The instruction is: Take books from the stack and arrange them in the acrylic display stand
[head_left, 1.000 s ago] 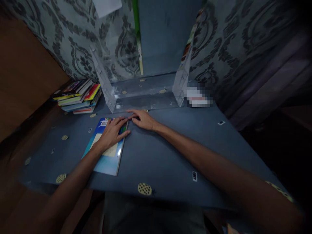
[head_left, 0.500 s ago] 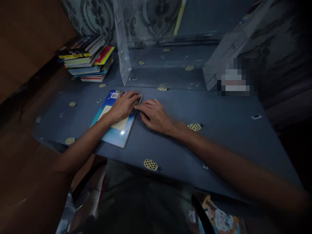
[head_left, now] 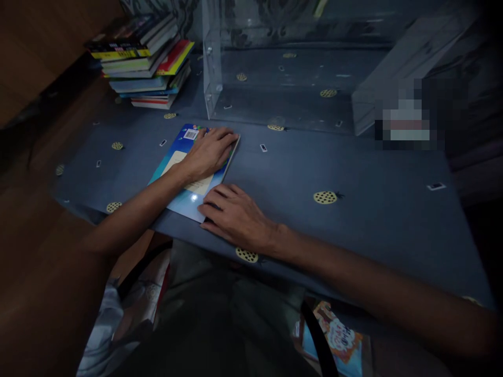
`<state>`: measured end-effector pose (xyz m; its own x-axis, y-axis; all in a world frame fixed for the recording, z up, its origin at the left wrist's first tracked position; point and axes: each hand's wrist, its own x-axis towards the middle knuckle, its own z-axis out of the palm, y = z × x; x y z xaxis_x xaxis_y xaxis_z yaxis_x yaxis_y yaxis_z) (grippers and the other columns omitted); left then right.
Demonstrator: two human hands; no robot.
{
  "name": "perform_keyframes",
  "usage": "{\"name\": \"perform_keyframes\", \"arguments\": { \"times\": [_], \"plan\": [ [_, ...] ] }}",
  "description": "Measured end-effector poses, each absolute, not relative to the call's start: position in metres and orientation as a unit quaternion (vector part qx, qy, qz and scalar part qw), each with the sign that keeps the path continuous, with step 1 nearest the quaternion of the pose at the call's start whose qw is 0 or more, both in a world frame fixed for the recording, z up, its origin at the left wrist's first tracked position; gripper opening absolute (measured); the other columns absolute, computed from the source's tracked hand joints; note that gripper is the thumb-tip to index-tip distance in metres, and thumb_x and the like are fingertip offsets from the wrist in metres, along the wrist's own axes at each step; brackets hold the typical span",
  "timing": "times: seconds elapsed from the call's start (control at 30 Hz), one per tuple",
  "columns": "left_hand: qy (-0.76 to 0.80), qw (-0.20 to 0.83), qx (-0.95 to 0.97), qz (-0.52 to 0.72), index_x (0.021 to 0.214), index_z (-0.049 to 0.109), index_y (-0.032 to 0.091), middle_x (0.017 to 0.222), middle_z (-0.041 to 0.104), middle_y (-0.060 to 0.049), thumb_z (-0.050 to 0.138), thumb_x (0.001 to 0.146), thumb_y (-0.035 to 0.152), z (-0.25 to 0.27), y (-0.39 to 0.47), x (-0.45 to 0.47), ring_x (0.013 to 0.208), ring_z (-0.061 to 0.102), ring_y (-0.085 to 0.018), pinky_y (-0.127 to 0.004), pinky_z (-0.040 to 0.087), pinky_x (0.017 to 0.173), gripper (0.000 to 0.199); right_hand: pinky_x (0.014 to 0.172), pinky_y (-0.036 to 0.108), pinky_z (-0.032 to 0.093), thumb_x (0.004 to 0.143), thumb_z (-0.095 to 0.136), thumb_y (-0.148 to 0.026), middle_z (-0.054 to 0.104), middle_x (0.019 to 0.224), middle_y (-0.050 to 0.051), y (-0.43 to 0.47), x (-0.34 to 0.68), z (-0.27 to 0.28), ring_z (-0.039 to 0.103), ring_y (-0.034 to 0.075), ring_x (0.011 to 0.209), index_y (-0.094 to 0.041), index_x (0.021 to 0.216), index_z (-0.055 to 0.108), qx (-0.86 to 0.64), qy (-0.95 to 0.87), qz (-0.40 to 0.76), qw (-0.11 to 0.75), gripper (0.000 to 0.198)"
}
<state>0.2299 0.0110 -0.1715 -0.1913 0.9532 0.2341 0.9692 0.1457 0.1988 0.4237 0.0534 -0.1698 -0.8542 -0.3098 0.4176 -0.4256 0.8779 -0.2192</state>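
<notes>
A thin blue book [head_left: 178,204], with a barcode and a cream text panel on its upward cover, lies on the cloth-covered table. My left hand [head_left: 208,153] rests flat over its upper right part, fingers stretched toward the far right edge, hiding some of the cover. Nearer to me, my right hand [head_left: 236,214] is at the book's lower right corner. Its fingertips touch the edge there, with the fingers loosely bent and the thumb on the near side of the corner. Neither hand lifts the book.
A tall stack of books [head_left: 137,68] stands at the back left. Behind the blue book is a clear plastic stand [head_left: 283,112]. A pixelated patch covers something at the right. Patterned cloth [head_left: 373,209] covers the table; a colourful packet [head_left: 338,337] is below its front edge.
My right hand has slid toward me along the book's right edge, from near my left hand down to the near corner. My left hand stays on the book. The view has shifted slightly.
</notes>
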Motion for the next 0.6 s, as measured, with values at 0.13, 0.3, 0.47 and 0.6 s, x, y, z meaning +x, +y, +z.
{"name": "perform_keyframes", "arguments": {
  "times": [0.13,0.3,0.47,0.6],
  "plan": [
    [-0.762,0.033,-0.627,-0.159,0.136,0.057,0.02,0.14,0.057,-0.013,0.031,0.105,0.031,-0.175,0.019,0.226,0.132,0.05,-0.029,-0.053,0.032,0.112,0.041,0.082,0.041,0.042,0.096,0.061,-0.029,0.068,0.105,0.012,0.057,0.422,-0.171,0.054,0.028,0.101,-0.016,0.101,0.067,0.182,-0.953,0.137,0.2,0.015],
    [-0.767,0.044,-0.61,-0.192,0.13,0.059,0.02,0.138,0.054,-0.014,0.035,0.105,0.034,-0.174,0.022,0.223,0.132,0.047,-0.032,-0.055,0.034,0.112,0.038,0.092,0.046,0.043,0.096,0.062,-0.033,0.068,0.113,0.014,0.067,0.42,-0.175,0.056,0.03,0.108,-0.017,0.109,0.069,0.165,-0.947,0.198,0.19,0.021],
    [-0.771,0.03,-0.612,-0.171,0.124,0.063,0.018,0.123,0.061,-0.013,0.038,0.102,0.03,-0.164,0.012,0.219,0.122,0.054,-0.031,-0.053,0.039,0.108,0.036,0.109,0.048,0.037,0.102,0.05,-0.041,0.068,0.128,0.012,0.093,0.406,-0.179,0.057,0.029,0.125,-0.02,0.118,0.069,0.13,-0.936,0.274,0.178,0.032],
    [-0.749,0.003,-0.63,-0.203,0.128,0.062,0.017,0.125,0.065,-0.011,0.036,0.1,0.024,-0.157,-0.005,0.22,0.122,0.057,-0.025,-0.046,0.041,0.111,0.04,0.116,0.052,0.03,0.105,0.043,-0.036,0.066,0.135,0.009,0.122,0.378,-0.185,0.053,0.029,0.134,-0.021,0.125,0.067,0.07,-0.944,0.271,0.175,0.035]
  ]
}}
